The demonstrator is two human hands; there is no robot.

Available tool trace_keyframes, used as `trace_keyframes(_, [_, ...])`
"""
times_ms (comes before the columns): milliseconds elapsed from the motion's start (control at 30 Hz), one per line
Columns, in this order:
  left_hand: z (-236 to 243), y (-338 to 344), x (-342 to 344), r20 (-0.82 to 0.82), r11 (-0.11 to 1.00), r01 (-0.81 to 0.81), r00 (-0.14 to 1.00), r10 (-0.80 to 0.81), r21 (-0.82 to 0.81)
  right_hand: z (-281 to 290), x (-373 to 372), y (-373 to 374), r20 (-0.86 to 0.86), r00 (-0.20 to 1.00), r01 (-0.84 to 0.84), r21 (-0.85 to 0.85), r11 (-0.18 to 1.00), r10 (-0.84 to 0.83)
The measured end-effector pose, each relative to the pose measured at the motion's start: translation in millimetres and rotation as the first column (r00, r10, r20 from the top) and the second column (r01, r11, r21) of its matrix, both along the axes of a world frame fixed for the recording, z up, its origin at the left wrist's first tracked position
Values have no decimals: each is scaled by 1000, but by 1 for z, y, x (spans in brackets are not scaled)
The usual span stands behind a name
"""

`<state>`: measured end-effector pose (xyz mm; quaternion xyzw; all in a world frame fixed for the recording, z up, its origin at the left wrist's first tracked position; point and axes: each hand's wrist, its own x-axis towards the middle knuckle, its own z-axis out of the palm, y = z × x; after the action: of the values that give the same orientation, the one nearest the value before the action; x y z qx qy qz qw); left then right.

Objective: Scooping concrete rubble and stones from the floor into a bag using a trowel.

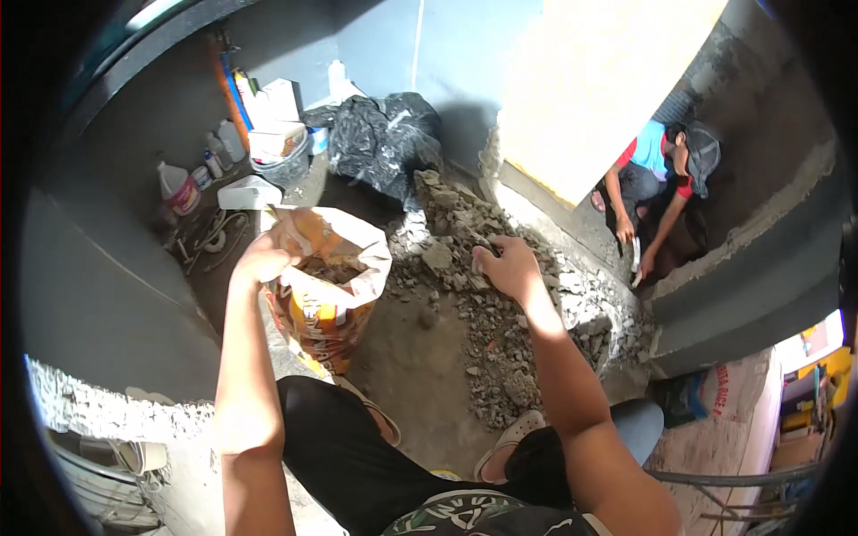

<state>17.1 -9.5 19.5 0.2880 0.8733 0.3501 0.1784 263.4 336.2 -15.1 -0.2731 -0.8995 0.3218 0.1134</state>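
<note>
My left hand (266, 256) grips the rim of an orange and white printed sack (323, 314), which stands upright with its mouth spread. Some grey debris (332, 272) shows inside the sack. Out over a heap of broken concrete rubble (500, 344), my right hand (509, 268) is curled, thumb and fingers bent toward each other. Whatever lies between those fingers is too small and shaded to make out. A larger pale chunk (437, 257) rests on the heap just left of that hand.
A black plastic bag (380, 143) slumps behind the heap. Bottles (179, 189) and a dark bucket (284, 168) line the left wall. Beyond a broken wall edge at right, another person (666, 170) crouches, holding a pale tool (635, 257). A pale sack (733, 389) stands at far right.
</note>
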Motion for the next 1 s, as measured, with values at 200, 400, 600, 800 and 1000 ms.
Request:
trace_keyframes(200, [-14, -4, -6, -121, 989, -115, 987, 103, -97, 42, -27, -95, 33, 981, -195, 221, 956, 192])
trace_keyframes(400, [-21, -13, -5, 60, 985, -26, 998, 16, 173, -21, -27, -123, 36, 953, -291, 378, 879, 300])
trace_keyframes(600, [1, -9, -5, 78, 1000, -5, 997, 6, -13, -87, 50, -61, 192, 976, 151, -260, 954, -102])
trace_keyframes(800, [-24, -21, -13, 95, 988, -72, 994, 60, 137, -242, 115, -125, 497, 855, 103, -448, 888, 152])
trace_keyframes(1000, [-13, 20, 4, 176, 988, -44, 984, 18, 150, -311, 89, -154, 489, 846, 91, -524, 847, 212])
